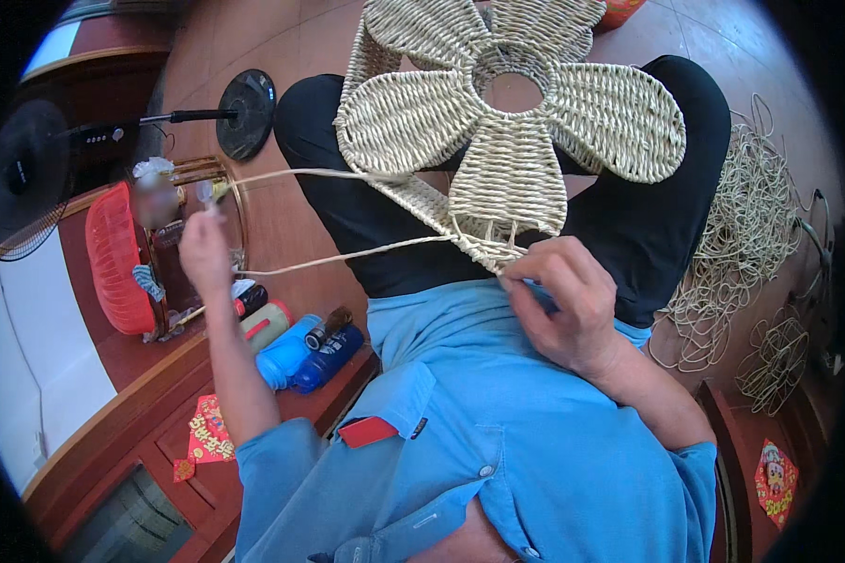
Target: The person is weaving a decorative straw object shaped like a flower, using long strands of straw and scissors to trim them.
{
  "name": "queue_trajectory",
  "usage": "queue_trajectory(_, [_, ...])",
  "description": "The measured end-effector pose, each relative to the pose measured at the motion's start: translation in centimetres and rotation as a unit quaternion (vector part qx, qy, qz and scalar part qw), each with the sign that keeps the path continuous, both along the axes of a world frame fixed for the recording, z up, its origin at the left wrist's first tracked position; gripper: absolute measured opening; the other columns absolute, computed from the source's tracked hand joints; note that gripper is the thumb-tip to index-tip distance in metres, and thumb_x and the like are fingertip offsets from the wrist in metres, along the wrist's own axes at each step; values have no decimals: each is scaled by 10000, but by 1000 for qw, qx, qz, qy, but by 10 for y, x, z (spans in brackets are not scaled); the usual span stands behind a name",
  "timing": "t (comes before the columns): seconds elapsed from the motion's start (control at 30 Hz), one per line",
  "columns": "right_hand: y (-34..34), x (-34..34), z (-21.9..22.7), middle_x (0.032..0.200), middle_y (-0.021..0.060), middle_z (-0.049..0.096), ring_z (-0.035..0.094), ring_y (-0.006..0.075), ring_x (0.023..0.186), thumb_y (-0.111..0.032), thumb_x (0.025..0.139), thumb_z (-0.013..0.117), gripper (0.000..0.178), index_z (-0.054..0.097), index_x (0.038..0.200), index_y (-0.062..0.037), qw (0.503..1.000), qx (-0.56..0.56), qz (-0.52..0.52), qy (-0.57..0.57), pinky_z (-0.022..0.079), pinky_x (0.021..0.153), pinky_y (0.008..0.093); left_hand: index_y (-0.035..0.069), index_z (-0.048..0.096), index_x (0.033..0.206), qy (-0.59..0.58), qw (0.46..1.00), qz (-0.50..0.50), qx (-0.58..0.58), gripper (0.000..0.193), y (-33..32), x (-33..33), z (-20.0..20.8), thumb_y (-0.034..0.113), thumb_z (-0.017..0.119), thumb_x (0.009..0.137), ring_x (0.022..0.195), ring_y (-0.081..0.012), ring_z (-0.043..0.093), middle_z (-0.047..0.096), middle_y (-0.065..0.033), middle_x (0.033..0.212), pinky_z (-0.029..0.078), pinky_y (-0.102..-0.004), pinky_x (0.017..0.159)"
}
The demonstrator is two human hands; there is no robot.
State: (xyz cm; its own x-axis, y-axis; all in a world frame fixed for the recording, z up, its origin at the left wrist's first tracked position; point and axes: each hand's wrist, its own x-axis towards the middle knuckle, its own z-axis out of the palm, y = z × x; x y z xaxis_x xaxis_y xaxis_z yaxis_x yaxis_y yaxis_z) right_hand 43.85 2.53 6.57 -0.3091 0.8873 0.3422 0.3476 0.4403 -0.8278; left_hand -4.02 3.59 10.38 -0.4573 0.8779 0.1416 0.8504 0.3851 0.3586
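Across my lap lies a flower-shaped woven piece of pale straw cord, with broad petals around a round hole. My left hand is raised out to the left, fingers closed on a pale cord that runs back to the woven work. A second strand stretches from the near corner of the work toward my left forearm, where its end is hidden. At that near corner, my right hand pinches the woven edge between thumb and fingers.
Heaps of loose cord lie on the floor at right. To the left are a black fan base, a red plastic basket and a blue bottle among other bottles. A wooden bench edge runs along the lower left.
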Motion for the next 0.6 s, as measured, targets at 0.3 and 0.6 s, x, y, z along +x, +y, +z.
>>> queue_trajectory(0.3, [-10,27,-24,1035,19,669,656,75,929,6,984,669,219,622,1198,7,785,-535,-93,299,556,832,255,50,669,1375,160,979,-119,-37,402,-1,93,14,281,723,1050,843,-248,687,725,-80,950,529,-389,780])
queue_trajectory(0.6, [9,14,-31,1219,67,723,662,109,1005,-18,1027,625,345,650,1368,27,745,-592,27,308,548,884,267,9,764,1136,-261,920,-230,-182,209,-18,223,17,144,784,977,778,-216,717,750,-104,916,549,-349,723])
